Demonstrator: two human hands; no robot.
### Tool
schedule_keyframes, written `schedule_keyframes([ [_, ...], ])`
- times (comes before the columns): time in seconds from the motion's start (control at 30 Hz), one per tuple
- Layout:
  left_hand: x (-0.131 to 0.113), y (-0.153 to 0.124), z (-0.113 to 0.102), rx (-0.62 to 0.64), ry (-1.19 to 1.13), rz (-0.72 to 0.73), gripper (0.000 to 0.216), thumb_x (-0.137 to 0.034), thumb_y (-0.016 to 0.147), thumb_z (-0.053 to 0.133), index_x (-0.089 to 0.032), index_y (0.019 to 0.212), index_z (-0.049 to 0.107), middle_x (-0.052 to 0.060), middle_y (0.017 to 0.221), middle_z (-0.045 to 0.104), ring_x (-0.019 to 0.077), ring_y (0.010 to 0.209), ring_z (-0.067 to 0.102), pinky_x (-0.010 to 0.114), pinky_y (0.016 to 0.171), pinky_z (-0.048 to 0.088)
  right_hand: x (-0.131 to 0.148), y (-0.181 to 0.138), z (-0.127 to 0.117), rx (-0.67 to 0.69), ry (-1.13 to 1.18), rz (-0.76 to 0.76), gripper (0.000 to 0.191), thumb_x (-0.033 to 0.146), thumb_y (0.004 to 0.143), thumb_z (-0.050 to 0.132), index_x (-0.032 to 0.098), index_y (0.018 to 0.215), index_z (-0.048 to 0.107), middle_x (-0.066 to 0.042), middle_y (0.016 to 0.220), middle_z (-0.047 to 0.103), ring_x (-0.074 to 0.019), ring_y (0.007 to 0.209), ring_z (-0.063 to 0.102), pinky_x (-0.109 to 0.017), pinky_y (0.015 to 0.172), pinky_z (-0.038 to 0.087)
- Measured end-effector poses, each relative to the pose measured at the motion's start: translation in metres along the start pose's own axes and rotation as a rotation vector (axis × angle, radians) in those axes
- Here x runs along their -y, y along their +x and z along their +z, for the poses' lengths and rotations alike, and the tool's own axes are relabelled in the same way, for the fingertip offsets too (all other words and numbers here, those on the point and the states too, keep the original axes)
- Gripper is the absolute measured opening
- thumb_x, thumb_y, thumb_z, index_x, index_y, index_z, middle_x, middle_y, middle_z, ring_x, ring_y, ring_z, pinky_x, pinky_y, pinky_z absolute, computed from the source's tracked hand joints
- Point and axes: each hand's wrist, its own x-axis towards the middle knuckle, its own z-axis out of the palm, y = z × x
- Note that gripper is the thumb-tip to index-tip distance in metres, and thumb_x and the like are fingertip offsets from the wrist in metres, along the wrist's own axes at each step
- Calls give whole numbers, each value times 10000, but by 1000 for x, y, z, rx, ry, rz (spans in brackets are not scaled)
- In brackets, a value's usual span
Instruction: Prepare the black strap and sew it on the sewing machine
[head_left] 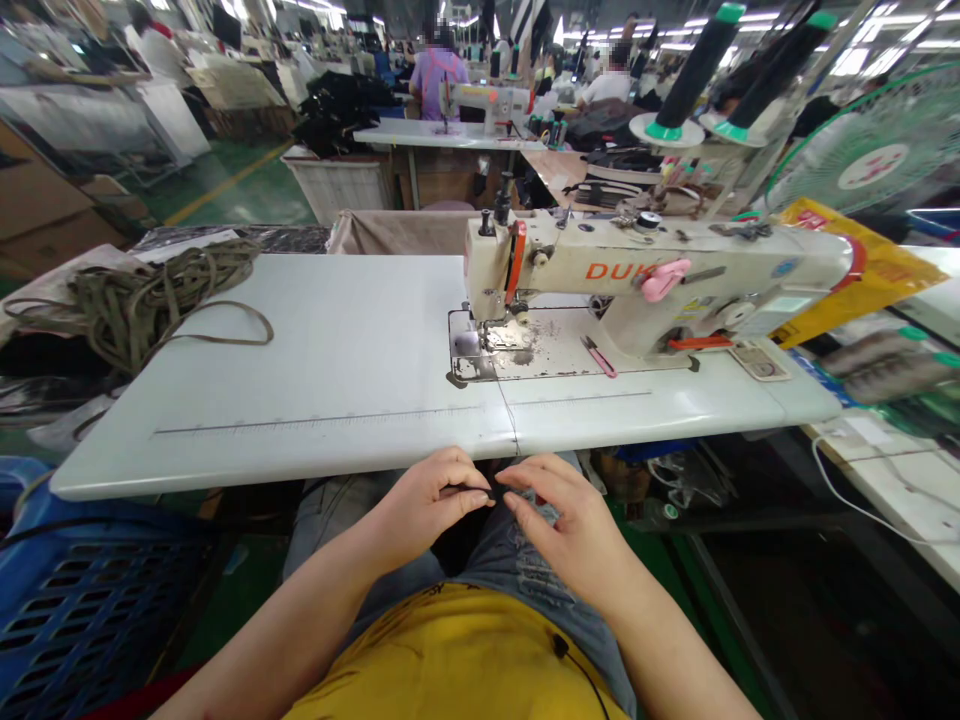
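Just off the front edge of the table, my left hand (442, 492) is closed, with a small dark strip (489, 492) pinched between thumb and fingers. What exactly the strip is cannot be made out. My right hand (551, 496) faces it close by, fingers curved and thumb apart, with nothing visible held. Dark threads (510, 408) run from beneath the sewing machine's (555, 262) needle area over the table edge toward my hands. Pink-handled thread snips (598, 357) lie on the machine bed.
A heap of olive-brown cord or tape (169, 290) lies at the left end of the white table (337, 340). Black thread cones (694, 75) and a green fan (874, 150) stand behind, right. A blue plastic basket (97, 600) is at lower left. Other people work farther back.
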Motion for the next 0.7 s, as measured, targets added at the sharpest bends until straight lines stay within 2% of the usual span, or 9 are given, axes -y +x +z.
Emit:
schedule_keyframes([
  [0.13,1,0,2,9,34,0,131,-284,909,684,-215,859,783,42,887,641,201,874,630,295,781,468,4,4,7,50,-109,-58,136,153,961,583,220,951,701,-60,933,679,-210,901,641,-342,796,531],
  [0.27,2,0,4,10,34,-18,139,-288,901,690,-212,829,782,42,872,642,199,849,626,297,771,468,3,6,13,24,-202,-7,157,95,922,550,203,860,645,-52,864,639,-191,797,602,-313,703,492],
  [0.4,3,0,3,-7,7,-20,153,-305,906,693,-210,832,786,52,888,659,209,872,637,300,785,477,0,5,13,-36,-196,11,159,120,958,529,209,925,658,-58,891,669,-198,822,631,-320,728,511],
  [0.53,3,0,2,-13,-4,-26,151,-308,911,693,-208,845,785,54,900,662,210,884,635,300,801,476,1,2,10,-22,-167,-91,164,167,1004,547,215,1063,692,-77,992,700,-211,912,663,-355,821,552],
  [0.7,4,0,6,-15,-4,-21,132,-288,897,705,-206,820,776,48,881,646,206,871,629,306,807,470,4,-1,12,16,-392,-246,202,156,1028,518,187,1098,704,-100,976,702,-222,886,644,-372,798,550],
])
